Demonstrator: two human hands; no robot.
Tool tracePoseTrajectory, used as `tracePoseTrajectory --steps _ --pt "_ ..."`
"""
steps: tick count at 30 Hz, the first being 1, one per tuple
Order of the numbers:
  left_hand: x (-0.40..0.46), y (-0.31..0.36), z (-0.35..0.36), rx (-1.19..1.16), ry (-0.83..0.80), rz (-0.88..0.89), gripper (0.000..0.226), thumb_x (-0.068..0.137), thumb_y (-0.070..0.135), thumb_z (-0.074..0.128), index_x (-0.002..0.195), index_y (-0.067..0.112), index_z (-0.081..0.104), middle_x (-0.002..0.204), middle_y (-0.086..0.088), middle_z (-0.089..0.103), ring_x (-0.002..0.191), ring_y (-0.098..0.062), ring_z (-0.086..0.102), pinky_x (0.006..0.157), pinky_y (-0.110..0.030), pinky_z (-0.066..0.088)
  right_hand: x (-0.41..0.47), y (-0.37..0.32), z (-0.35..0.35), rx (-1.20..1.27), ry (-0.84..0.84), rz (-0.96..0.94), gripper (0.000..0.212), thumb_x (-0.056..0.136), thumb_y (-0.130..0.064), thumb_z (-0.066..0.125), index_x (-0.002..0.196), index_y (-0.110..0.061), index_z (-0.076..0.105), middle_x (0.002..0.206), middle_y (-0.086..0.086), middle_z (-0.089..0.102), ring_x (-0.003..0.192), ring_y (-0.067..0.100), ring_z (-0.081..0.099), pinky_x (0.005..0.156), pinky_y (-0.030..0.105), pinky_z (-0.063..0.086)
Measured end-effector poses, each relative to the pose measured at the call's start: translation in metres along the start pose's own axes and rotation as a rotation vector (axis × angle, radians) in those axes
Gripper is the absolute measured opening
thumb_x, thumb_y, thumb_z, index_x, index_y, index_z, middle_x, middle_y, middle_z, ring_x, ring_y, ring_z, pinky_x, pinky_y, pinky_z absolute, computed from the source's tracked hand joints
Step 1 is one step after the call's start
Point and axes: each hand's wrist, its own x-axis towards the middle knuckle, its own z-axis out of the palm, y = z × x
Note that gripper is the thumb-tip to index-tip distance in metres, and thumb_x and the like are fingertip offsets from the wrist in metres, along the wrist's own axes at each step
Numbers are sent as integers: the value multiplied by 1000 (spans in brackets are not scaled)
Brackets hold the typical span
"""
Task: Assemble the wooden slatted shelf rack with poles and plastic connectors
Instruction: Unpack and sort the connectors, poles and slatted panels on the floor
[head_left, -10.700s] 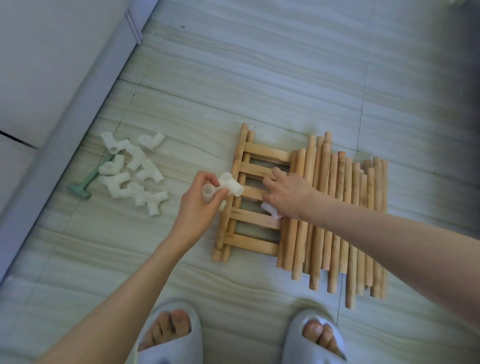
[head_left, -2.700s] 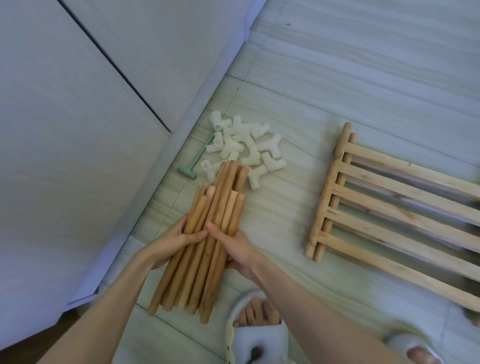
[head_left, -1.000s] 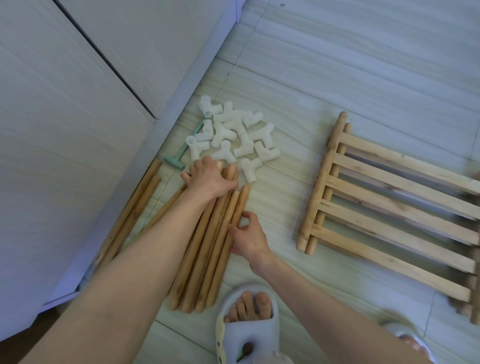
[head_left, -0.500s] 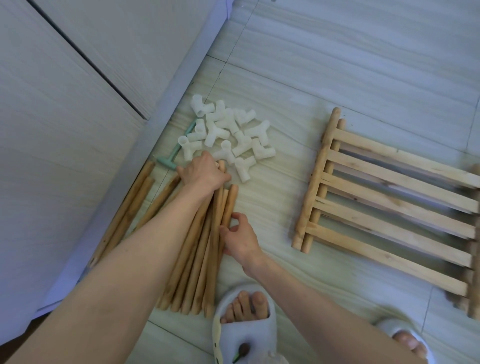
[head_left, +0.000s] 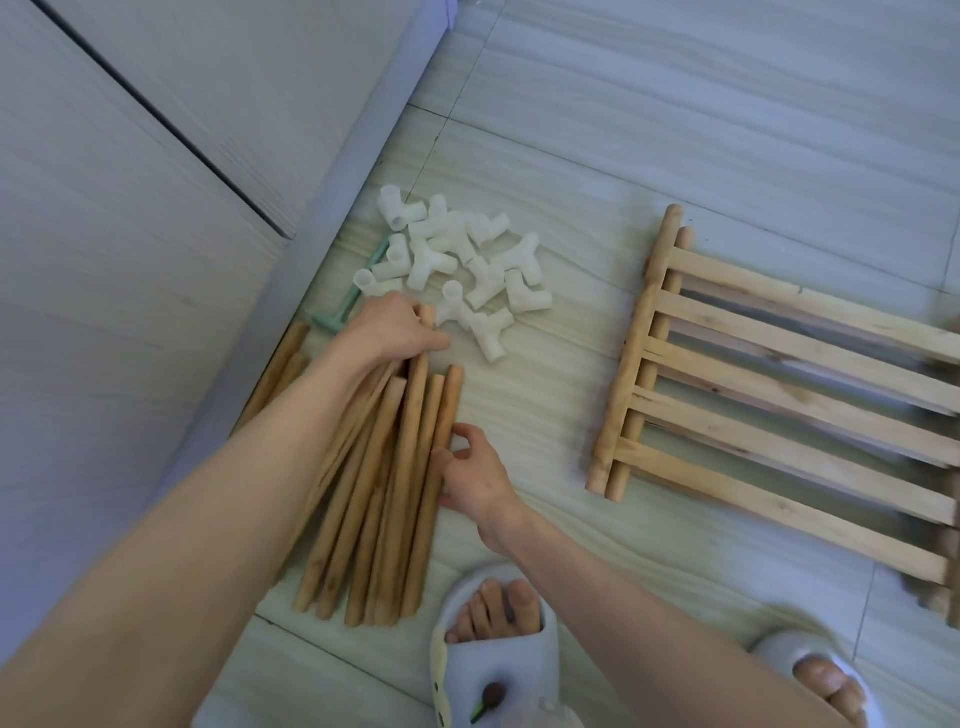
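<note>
Several wooden poles (head_left: 395, 499) lie side by side on the floor in front of me. My left hand (head_left: 395, 327) curls over the far ends of the poles and grips one of them. My right hand (head_left: 475, 478) touches the rightmost pole at its middle with thumb and fingertips. A heap of white plastic connectors (head_left: 462, 265) sits just beyond the poles. Two stacked wooden slatted shelves (head_left: 779, 384) lie flat to the right.
A green T-shaped tool (head_left: 345, 301) lies by the connectors, against the cabinet's plinth (head_left: 332, 171). Two more poles (head_left: 278, 369) lie along that plinth. My feet in pale slippers (head_left: 498, 654) stand at the near edge. Pale floor tiles stretch beyond the parts.
Over ten seconds the poles went from the shelves to the floor by the cabinet. In the last second my hands have tidied them into a tighter row; the left hand stays at their far ends.
</note>
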Motion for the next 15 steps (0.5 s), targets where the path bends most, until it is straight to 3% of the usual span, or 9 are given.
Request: tracePoseTrajectory --steps 3,7,10,12,15 --pt "-12 2 -14 -45 30 47 26 73 28 69 62 17 48 69 3 54 68 -11 51 59 -24 38 0 0 2 5 -24 7 46 97 -24 45 141 -16 34 119 8 56 108 25 59 98 42 47" --pt "-25 3 -31 -98 114 82 28 73 28 68 60 20 44 76 3 56 76 -13 51 60 -25 36 -3 -1 5 16 -86 4 47 98 -29 43 143 -20 32 118 4 54 110 22 56 101 41 45" --pt "-32 8 -45 -127 134 104 30 72 27 67 59 21 41 69 7 51 68 -9 48 58 -23 35 -7 -2 7 39 -129 0 43 98 -31 42 140 -23 36 123 4 55 111 20 55 99 40 46" --pt "-36 14 -53 -101 160 141 27 73 28 67 62 19 45 67 7 50 65 -6 47 56 -22 34 -9 -5 7 99 -162 26 39 99 -34 40 136 -24 42 118 -2 57 103 13 58 86 32 52" --pt "-41 23 -62 -90 222 200 20 73 28 67 72 15 52 68 7 51 65 -4 45 54 -23 32 -14 -10 5 187 -220 56 33 99 -40 37 127 -26 49 104 -10 59 89 3 58 67 21 50"
